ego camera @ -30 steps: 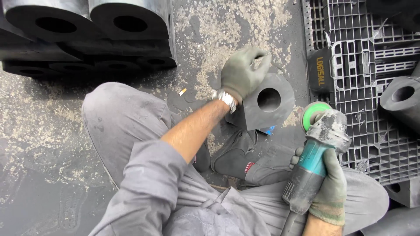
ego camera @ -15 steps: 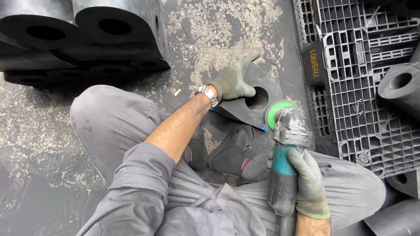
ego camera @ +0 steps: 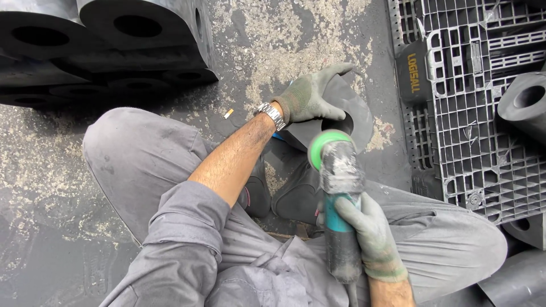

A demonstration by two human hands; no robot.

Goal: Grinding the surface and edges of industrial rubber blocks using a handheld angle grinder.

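I sit cross-legged on the concrete floor (ego camera: 114, 170), and the black rubber block (ego camera: 355, 108) with the round hole through it lies on that floor just beyond my shoes (ego camera: 296, 196), between my knees and the grey plastic pallet (ego camera: 466, 142) to my right. My left hand (ego camera: 310, 96), in a worn grey-green glove, is spread over the block's upper left side, fingers open and pressing down; I judge that it is there to keep the piece from skidding or turning when a tool meets it. My right hand (ego camera: 364, 227), gloved the same way, is wrapped tight round the teal body of the angle grinder (ego camera: 338, 187), low on the handle so that the dusty head points away from me. The green disc (ego camera: 327, 148) at its front sits right at the near edge of the block, by the hole; whether it touches the rubber I cannot tell from here. I hold the grinder out over my legs, not against them, which keeps the disc clear of my trousers. A wristwatch (ego camera: 270, 113) sits at the cuff of my left glove, and the sleeve is pushed up off the forearm. More black rubber blocks (ego camera: 114, 34) are stacked at the far left of the floor, and another one (ego camera: 526, 102) rests on the pallet.
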